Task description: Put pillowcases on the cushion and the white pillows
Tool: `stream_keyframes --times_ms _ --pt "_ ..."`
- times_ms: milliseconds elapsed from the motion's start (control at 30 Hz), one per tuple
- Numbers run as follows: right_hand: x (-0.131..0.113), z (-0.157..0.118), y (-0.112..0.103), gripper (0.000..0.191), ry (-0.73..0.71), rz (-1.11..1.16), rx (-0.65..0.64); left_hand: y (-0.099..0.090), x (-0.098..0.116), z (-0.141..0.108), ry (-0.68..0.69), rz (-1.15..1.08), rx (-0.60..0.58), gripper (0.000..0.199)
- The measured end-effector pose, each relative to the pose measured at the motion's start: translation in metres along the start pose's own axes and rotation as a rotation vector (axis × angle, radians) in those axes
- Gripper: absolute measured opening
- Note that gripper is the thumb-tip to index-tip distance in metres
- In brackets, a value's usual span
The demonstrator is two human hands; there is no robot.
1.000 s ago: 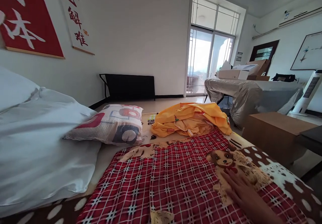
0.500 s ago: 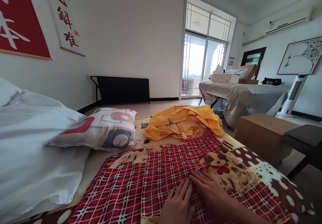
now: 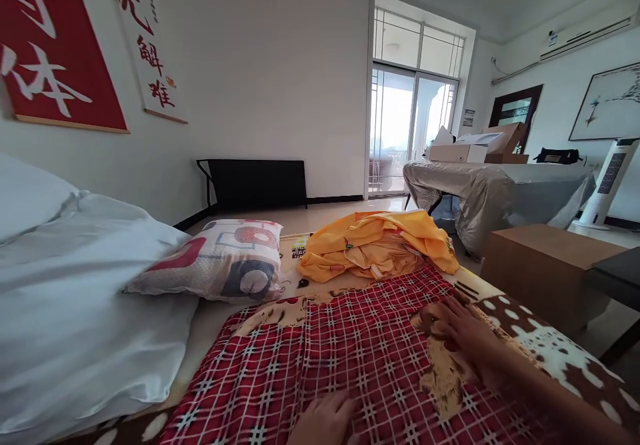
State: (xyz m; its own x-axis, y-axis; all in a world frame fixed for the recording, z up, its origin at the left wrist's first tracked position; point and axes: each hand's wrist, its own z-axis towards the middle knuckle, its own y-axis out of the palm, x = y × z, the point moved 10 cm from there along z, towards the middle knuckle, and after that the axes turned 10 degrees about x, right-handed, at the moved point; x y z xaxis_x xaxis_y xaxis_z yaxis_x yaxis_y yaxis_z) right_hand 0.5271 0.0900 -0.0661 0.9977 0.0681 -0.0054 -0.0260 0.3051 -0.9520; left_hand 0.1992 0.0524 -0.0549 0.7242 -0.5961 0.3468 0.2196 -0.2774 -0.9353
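Note:
A red plaid blanket [image 3: 350,345] with a printed puppy on it lies spread over the bed, with a few soft wrinkles. Flat on the puppy print at the right rests my right hand [image 3: 467,338], fingers stretched out and holding nothing. Lower down, my left hand [image 3: 325,422] lies on the plaid near the bottom edge of the view; its fingers are extended and slightly blurred, with part of the hand cut off. Beyond the blanket sits a crumpled yellow cloth [image 3: 380,245]. A patterned pillow [image 3: 220,262] is to its left.
White pillows [image 3: 90,298] fill the left side. A brown-and-white spotted cover [image 3: 560,338] shows along the right edge of the bed. Past it stand a cardboard box [image 3: 545,258], a dark stool [image 3: 620,278] and a plastic-covered table [image 3: 480,192]. A black folded panel [image 3: 257,184] leans against the wall.
My right hand has slid up and right onto the puppy print, away from my left hand. My left hand has shifted lower and slightly left. The view has turned a little left.

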Motion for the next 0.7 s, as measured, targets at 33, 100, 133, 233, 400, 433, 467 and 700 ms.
stream_keyframes --times_ms 33,100,133,233,400,433,467,700 --pt "-0.023 0.004 -0.002 0.047 -0.038 0.049 -0.014 -0.011 0.007 0.011 0.002 0.028 0.062 0.049" --pt "-0.071 0.018 -0.004 0.056 -0.052 0.183 -0.052 -0.024 0.017 0.039 0.000 0.096 0.149 0.054" --pt "-0.101 0.026 -0.004 0.059 -0.117 0.255 -0.075 -0.027 0.018 0.056 -0.013 0.134 0.171 0.056" --pt "-0.171 0.052 0.000 0.057 -0.267 0.374 -0.094 -0.032 0.005 0.104 -0.106 0.206 0.241 0.057" --pt "-0.181 0.096 0.023 0.056 -0.260 0.364 -0.070 -0.039 -0.054 0.139 -0.319 0.265 0.354 0.055" --pt "-0.169 0.102 0.027 0.057 -0.243 0.348 -0.065 -0.041 -0.067 0.140 -0.339 0.273 0.366 0.056" --pt "-0.153 0.108 0.031 0.058 -0.221 0.327 -0.059 -0.042 -0.079 0.139 -0.349 0.282 0.380 0.058" --pt "0.011 0.114 0.039 0.053 0.063 0.092 0.028 -0.044 -0.135 0.140 -0.374 0.313 0.406 0.070"
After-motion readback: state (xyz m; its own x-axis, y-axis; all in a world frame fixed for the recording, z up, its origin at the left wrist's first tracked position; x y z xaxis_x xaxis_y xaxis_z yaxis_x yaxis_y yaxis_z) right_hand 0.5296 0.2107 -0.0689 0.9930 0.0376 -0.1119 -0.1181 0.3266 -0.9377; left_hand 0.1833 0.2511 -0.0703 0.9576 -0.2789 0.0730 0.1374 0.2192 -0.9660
